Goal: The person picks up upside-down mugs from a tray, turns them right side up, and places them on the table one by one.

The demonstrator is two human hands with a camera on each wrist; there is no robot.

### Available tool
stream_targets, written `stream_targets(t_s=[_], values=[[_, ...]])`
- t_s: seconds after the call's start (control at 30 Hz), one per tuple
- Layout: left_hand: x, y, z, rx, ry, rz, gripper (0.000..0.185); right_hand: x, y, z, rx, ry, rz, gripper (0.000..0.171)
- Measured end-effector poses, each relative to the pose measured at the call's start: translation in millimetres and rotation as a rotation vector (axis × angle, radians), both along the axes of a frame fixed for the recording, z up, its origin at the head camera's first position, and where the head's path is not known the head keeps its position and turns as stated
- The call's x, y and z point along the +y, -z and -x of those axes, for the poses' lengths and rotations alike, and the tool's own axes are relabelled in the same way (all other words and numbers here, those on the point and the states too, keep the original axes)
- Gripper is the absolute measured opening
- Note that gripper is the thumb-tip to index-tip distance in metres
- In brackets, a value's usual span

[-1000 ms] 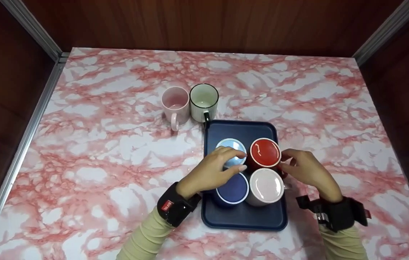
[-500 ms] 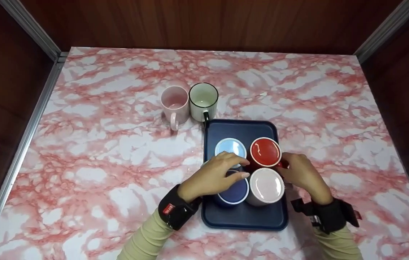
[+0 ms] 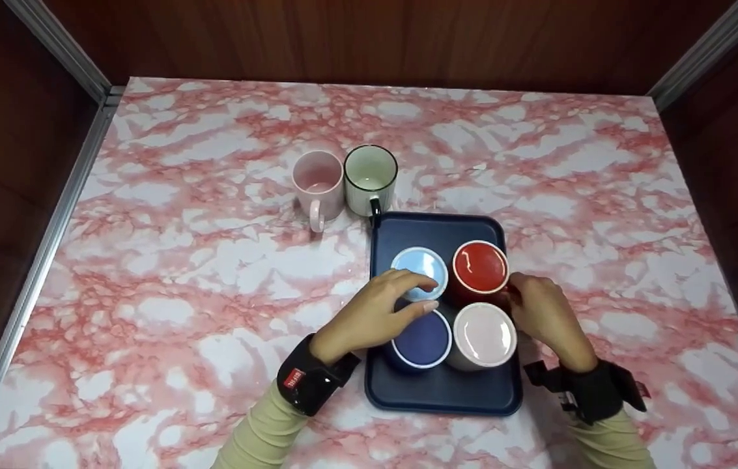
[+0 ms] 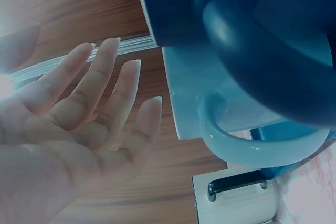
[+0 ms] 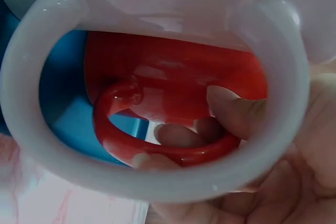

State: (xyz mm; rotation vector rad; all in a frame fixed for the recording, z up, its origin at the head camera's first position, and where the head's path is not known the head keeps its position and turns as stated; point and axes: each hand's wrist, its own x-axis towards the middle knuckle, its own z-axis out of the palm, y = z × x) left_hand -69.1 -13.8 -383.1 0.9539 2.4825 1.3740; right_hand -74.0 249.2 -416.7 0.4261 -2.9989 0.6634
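A dark blue tray (image 3: 437,228) sits on a pink marble tabletop (image 3: 212,260), holding four mugs. The right hand (image 3: 541,312) pinches the red mug's (image 3: 479,267) handle at the far right. The left hand (image 3: 375,312), fingers (image 4: 113,85) relaxed and grasping nothing, rests over the light blue mug (image 3: 419,264), far left on the tray.

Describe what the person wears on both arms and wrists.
Both arms wear pale beige ribbed sleeves. The left wrist carries a black strap-on unit with a small red label; the right wrist carries a similar black unit with a metal clip. Left hand and right hand are bare.
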Motion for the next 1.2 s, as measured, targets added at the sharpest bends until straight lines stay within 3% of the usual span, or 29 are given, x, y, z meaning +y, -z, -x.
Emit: stream_targets(t_s=[0.27,0.57,0.7,0.87,1.2], values=[[-0.9,2.2,1.4,-0.035,-0.031,-0.03,0.027,0.7,0.4,1.5,0.02,0.004,0.045,0.014],[-2.3,0.1,2.6,-0.061,-0.066,-0.062,0.027,4.0,-10.6,2.4,0.084,0.064,0.207,0.013],[-1.5,-0.2,3.6,-0.077,-0.071,-0.063,0.027,4.8,-18.7,2.0,0.001,0.136,0.358,0.004],[0.1,-3.5,3.2,-0.087,-0.069,-0.071,0.027,3.9,-30.6,-0.8,-0.124,0.227,0.575,0.009],[9.4,-13.4,1.1,-0.106,-0.033,-0.075,0.026,-5.4,-41.2,-10.4,-0.249,0.284,1.054,0.018]])
